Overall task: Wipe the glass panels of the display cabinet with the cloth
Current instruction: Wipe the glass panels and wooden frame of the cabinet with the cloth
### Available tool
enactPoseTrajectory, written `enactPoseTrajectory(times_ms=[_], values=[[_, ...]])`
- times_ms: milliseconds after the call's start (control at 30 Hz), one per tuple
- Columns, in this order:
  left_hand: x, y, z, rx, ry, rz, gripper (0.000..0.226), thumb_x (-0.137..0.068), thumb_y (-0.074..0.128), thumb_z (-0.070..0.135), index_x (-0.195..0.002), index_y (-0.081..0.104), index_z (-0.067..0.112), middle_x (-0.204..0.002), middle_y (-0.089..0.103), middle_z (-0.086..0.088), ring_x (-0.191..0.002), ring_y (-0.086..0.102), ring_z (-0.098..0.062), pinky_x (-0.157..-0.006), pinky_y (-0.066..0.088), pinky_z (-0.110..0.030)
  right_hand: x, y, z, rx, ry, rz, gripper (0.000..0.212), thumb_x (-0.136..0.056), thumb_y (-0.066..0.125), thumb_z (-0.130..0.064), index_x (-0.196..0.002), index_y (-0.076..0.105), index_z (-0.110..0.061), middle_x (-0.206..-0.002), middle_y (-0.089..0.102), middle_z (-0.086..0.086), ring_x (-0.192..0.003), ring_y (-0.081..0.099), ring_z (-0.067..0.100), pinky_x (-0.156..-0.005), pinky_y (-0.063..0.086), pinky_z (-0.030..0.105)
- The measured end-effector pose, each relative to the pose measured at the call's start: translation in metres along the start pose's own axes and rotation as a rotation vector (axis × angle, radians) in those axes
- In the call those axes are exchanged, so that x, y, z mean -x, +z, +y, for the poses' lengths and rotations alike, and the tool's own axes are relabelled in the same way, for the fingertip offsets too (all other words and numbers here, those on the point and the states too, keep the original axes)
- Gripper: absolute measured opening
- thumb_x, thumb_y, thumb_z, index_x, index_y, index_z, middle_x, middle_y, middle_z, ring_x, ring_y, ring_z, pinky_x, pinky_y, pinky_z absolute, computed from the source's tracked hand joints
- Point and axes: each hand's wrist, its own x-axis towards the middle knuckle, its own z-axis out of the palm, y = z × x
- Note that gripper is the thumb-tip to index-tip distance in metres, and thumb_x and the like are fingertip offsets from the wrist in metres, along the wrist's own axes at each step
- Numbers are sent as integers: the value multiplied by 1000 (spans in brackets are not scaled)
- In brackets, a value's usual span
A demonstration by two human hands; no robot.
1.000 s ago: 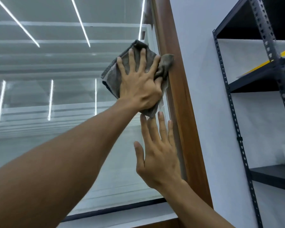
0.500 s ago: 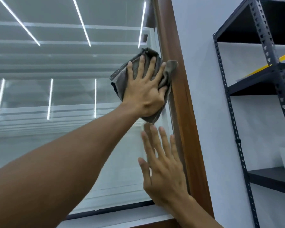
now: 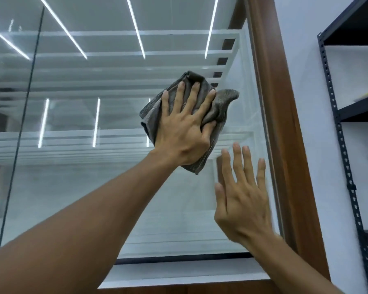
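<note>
Left hand (image 3: 182,129) slid cloth (image 3: 218,107) leftward and down the glass panel (image 3: 94,187), away from wooden frame (image 3: 285,145); cloth's corner left the frame.

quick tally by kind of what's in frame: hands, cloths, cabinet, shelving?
Hands: 2, the left hand flat on the cloth, the right hand open against the glass panel
Cloths: 1, the grey cloth
Display cabinets: 1, with a brown wooden frame
Metal shelving units: 1, the dark shelving rack at right
Total: 5
</note>
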Motion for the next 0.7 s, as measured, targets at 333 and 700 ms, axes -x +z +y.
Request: enactPoseTrajectory(times_ms=[333,700], values=[[43,-17,-76,-5,-88,21,66,-103,22,53,-165,7,41,-175,1,-1,-161,-9,-25,-127,-12,-55,-81,27,-93,15,-66,-22,74,-95,22,-30,-161,16,3,-170,10,22,-160,-1,33,-128,0,59],[117,-61,-227,-25,-262,-4,70,-100,20,58,-165,2,40,-175,-6,3,-161,-13,-21,-128,-10,-54,-129,56,-179,82,-175,-91,69,-101,16,-42,-165,6,-19,-172,-7,15,-159,-11,33,-121,-8,71]])
